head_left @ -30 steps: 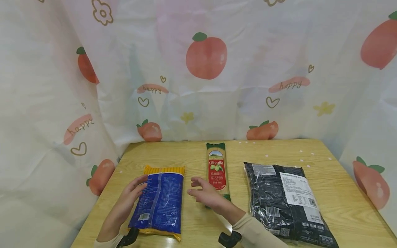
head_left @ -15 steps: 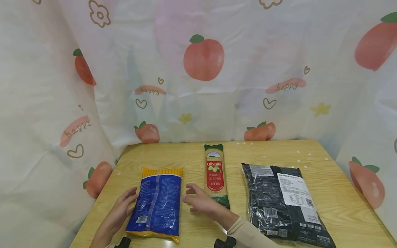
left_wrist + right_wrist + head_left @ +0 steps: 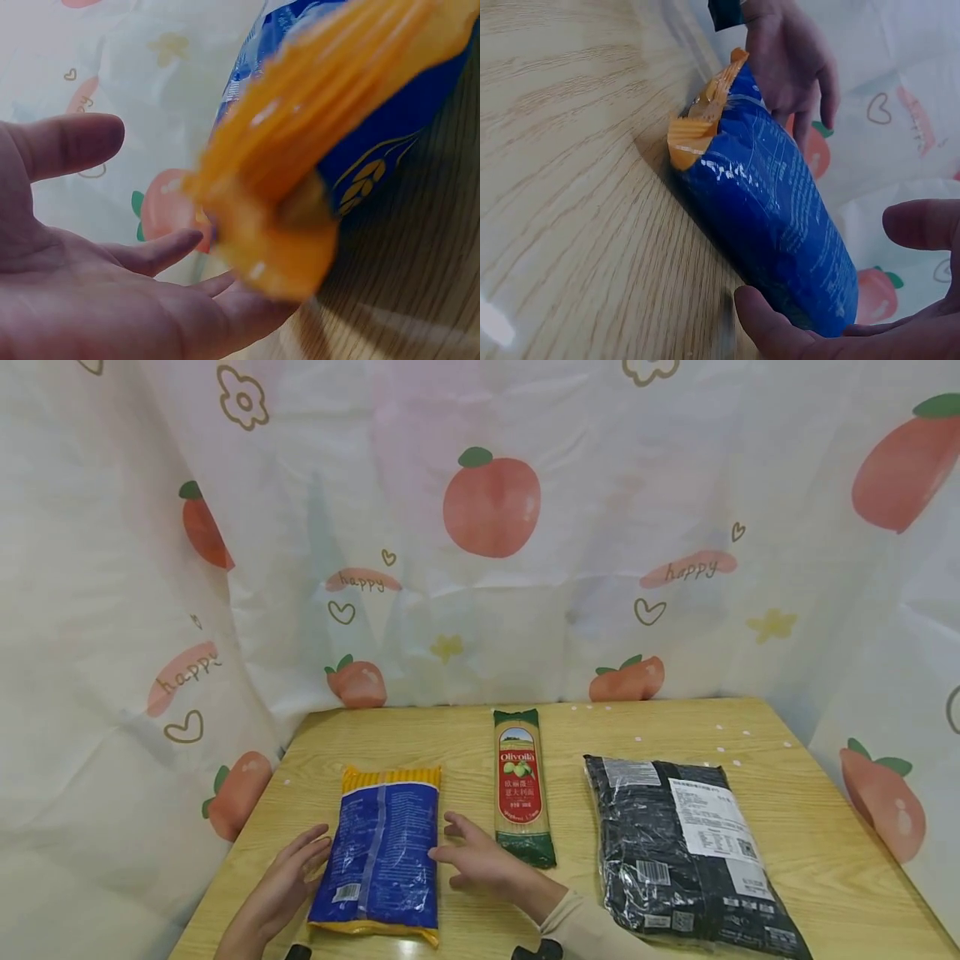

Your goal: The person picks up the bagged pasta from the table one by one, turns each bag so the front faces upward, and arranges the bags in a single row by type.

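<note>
A plump blue bag with orange-yellow crimped ends (image 3: 378, 852) lies on the table, its printed back with a barcode facing up. Along its left side is my left hand (image 3: 281, 885), fingers relaxed and slightly bent, thumb apart from them in the left wrist view. My right hand (image 3: 487, 860) is at the opposite side, its fingertips right at the bag's edge in the head view. The right wrist view has the bag (image 3: 772, 202) between both hands, with the fingers of the right hand (image 3: 885, 337) spread beside its far end. Neither hand grips it.
A long spaghetti packet (image 3: 519, 785) with a red label and green ends lies behind my right hand. To the right is a large black plastic bag (image 3: 652, 835) with white labels. A fruit-patterned curtain (image 3: 555, 627) stands behind the wooden table (image 3: 420, 735).
My left hand has come off the bag's upper left and moved down beside it. My right hand has moved nearer the bag's right edge, uncovering the lower end of the spaghetti packet.
</note>
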Available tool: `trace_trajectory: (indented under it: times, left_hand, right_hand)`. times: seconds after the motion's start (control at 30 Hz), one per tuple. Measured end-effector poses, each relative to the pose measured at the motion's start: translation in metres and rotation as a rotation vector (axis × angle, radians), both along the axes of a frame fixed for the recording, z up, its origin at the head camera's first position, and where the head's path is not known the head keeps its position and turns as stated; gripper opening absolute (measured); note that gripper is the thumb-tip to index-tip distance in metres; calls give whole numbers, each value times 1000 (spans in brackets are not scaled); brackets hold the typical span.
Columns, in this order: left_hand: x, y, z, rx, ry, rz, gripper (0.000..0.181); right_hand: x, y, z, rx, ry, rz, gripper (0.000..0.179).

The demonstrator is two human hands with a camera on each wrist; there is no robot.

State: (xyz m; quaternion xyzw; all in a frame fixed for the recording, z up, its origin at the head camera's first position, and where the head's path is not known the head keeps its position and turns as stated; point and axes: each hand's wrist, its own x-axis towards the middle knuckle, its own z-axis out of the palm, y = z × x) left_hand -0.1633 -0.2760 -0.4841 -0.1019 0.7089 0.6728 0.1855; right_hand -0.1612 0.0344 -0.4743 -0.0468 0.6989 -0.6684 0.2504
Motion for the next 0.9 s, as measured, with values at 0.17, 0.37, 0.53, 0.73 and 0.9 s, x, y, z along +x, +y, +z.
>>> trace_trajectory:
  times: [0.17,0.37,0.53,0.73,0.9]
  left_hand:
    - [4,0,1,40,-36,17,72]
    - [7,1,2,78,-45,11,73]
    - [6,-2,0,97,-58,-29,76]
    - [5,-7,-8,143,-102,-102,64]
    - [4,-3,-11,205,-131,-102,60]
  right_hand:
    - [0,-2,-1,-63,-60,10,79]
    - [-2,-3,-2,-106,-79,19,79]
    - [-4,-3,-5,-96,-71,12,82]
    - [-7,-4,-11,-69,-67,2,83]
    - [-10,-4,-12,-70,-65,-3,82]
